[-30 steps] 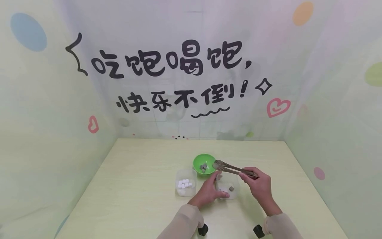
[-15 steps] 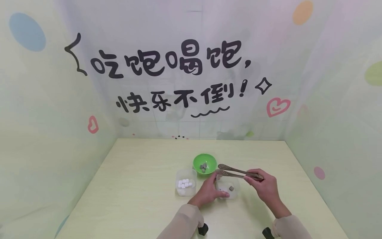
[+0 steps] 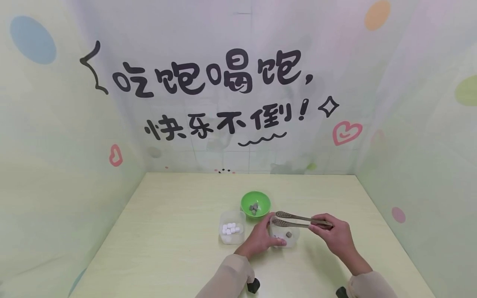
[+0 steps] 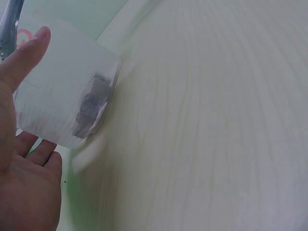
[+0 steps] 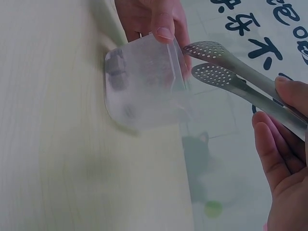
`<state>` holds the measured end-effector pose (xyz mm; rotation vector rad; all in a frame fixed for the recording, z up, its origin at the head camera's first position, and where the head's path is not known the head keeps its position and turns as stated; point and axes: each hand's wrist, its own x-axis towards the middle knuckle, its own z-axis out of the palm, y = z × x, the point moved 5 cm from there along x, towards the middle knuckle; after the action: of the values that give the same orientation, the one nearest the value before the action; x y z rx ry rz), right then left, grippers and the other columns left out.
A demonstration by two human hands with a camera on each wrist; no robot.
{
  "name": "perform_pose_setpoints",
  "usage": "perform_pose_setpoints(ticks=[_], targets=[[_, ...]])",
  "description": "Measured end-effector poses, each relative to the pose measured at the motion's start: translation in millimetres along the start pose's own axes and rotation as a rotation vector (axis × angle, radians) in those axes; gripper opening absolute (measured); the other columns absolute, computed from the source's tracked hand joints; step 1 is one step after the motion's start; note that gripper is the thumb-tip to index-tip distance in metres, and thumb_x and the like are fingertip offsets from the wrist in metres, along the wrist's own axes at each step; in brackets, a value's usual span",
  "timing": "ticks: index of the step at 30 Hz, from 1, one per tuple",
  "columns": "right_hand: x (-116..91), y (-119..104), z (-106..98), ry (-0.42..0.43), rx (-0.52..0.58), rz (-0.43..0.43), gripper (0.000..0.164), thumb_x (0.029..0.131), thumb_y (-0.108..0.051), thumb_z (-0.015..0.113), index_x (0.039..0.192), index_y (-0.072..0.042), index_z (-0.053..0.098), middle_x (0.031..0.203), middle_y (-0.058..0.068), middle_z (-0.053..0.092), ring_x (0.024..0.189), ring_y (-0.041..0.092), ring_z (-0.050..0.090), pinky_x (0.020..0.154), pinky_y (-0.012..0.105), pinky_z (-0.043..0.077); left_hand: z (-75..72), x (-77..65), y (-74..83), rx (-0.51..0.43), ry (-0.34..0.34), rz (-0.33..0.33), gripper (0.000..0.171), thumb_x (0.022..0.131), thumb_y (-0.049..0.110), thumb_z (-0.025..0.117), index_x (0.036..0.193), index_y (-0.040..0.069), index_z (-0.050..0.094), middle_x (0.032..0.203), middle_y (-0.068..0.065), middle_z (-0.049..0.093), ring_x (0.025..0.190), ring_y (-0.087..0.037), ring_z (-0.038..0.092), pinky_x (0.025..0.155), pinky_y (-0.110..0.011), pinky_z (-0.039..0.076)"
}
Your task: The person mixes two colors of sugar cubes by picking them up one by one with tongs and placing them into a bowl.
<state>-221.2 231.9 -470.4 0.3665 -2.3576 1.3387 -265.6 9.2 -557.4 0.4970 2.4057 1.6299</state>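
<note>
My left hand [image 3: 258, 240] grips a clear plastic container [image 3: 295, 241] from its left side, thumb in front and fingers behind. A grey cube [image 3: 288, 234] shows inside it; in the left wrist view, more grey pieces [image 4: 91, 106] appear through the wall. My right hand [image 3: 336, 234] holds metal tongs [image 5: 211, 74] with perforated tips, pinched between thumb and fingers. The tips are slightly apart with nothing between them, above the container's far rim. Behind it stands a green bowl [image 3: 265, 201] with several grey cubes [image 3: 254, 208] in it.
A second clear container [image 3: 232, 217] with several white cubes [image 3: 231, 228] stands left of my left hand. All of these sit on a pale wooden table [image 3: 164, 231]. Printed fabric walls [image 3: 208, 159] enclose its back and sides.
The right hand has drawn the tongs right and toward me, from beside the green bowl to above the held container. Their tips have spread apart. The left hand has stayed put.
</note>
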Motion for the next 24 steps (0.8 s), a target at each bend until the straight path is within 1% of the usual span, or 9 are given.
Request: perform_pose_setpoints(ticks=[2, 4, 6, 10, 12, 17, 20, 24], targets=[[0, 2, 0, -0.017, -0.012, 0.007, 0.021, 0.073, 0.001, 0.081, 0.091, -0.004, 0.071, 0.080, 0.006, 0.073, 0.068, 0.003, 0.067, 0.055, 0.020, 0.055, 0.0, 0.3, 0.3, -0.010, -0.002, 0.007, 0.096, 0.067, 0.033, 0.088, 0.148, 0.019, 0.037, 0.141, 0.002, 0.050, 0.130, -0.025, 0.044, 0.112, -0.049, 0.028], [1, 4, 1, -0.048, -0.018, 0.026, 0.022, 0.074, -0.001, 0.082, 0.092, -0.005, 0.071, 0.080, 0.005, 0.073, 0.068, 0.004, 0.067, 0.056, 0.022, 0.056, -0.5, 0.4, 0.6, -0.015, -0.003, 0.002, 0.096, 0.067, 0.032, 0.088, 0.148, 0.019, 0.037, 0.140, 0.003, 0.051, 0.129, -0.023, 0.045, 0.112, -0.049, 0.028], [2, 7, 3, -0.088, -0.018, 0.057, 0.021, 0.074, -0.003, 0.082, 0.093, -0.006, 0.071, 0.081, 0.004, 0.073, 0.068, 0.005, 0.067, 0.057, 0.023, 0.056, -0.4, 0.6, 0.8, -0.018, -0.003, 0.002, 0.096, 0.068, 0.030, 0.088, 0.148, 0.017, 0.036, 0.141, 0.002, 0.050, 0.130, -0.024, 0.044, 0.113, -0.049, 0.027], [5, 11, 6, -0.159, -0.026, 0.103, 0.021, 0.077, -0.006, 0.081, 0.095, -0.004, 0.071, 0.081, 0.003, 0.072, 0.069, 0.007, 0.067, 0.059, 0.025, 0.057, -0.4, 1.0, 0.1, -0.004, -0.004, -0.003, 0.097, 0.068, 0.031, 0.088, 0.149, 0.015, 0.035, 0.146, -0.001, 0.046, 0.137, -0.026, 0.037, 0.113, -0.048, 0.026], [7, 12, 7, -0.182, -0.032, 0.124, 0.022, 0.077, -0.007, 0.081, 0.096, -0.004, 0.071, 0.082, 0.003, 0.072, 0.070, 0.008, 0.067, 0.060, 0.025, 0.057, -0.3, 1.0, -0.2, -0.002, -0.007, 0.001, 0.098, 0.069, 0.031, 0.088, 0.149, 0.014, 0.035, 0.146, -0.002, 0.047, 0.137, -0.027, 0.037, 0.113, -0.049, 0.026], [11, 16, 10, -0.273, -0.047, 0.171, 0.023, 0.079, -0.012, 0.080, 0.098, -0.006, 0.070, 0.085, 0.001, 0.071, 0.075, 0.011, 0.067, 0.063, 0.025, 0.056, -0.1, 0.6, -1.3, -0.013, -0.010, -0.002, 0.097, 0.068, 0.031, 0.088, 0.148, 0.015, 0.036, 0.144, -0.001, 0.048, 0.133, -0.025, 0.041, 0.112, -0.049, 0.028], [14, 17, 12, -0.334, -0.055, 0.182, 0.023, 0.080, -0.014, 0.080, 0.099, -0.006, 0.070, 0.087, 0.001, 0.070, 0.077, 0.012, 0.067, 0.064, 0.025, 0.056, 0.3, 0.6, -1.6, -0.008, -0.003, 0.001, 0.096, 0.068, 0.032, 0.088, 0.148, 0.015, 0.036, 0.144, -0.003, 0.048, 0.132, -0.026, 0.042, 0.111, -0.049, 0.029], [17, 16, 14, -0.381, -0.063, 0.169, 0.023, 0.080, -0.017, 0.080, 0.098, -0.006, 0.069, 0.087, 0.000, 0.070, 0.077, 0.013, 0.067, 0.065, 0.025, 0.056, 0.9, 0.7, -1.3, 0.009, 0.005, 0.007, 0.096, 0.068, 0.033, 0.089, 0.148, 0.015, 0.037, 0.145, -0.007, 0.047, 0.132, -0.028, 0.042, 0.111, -0.050, 0.030]])
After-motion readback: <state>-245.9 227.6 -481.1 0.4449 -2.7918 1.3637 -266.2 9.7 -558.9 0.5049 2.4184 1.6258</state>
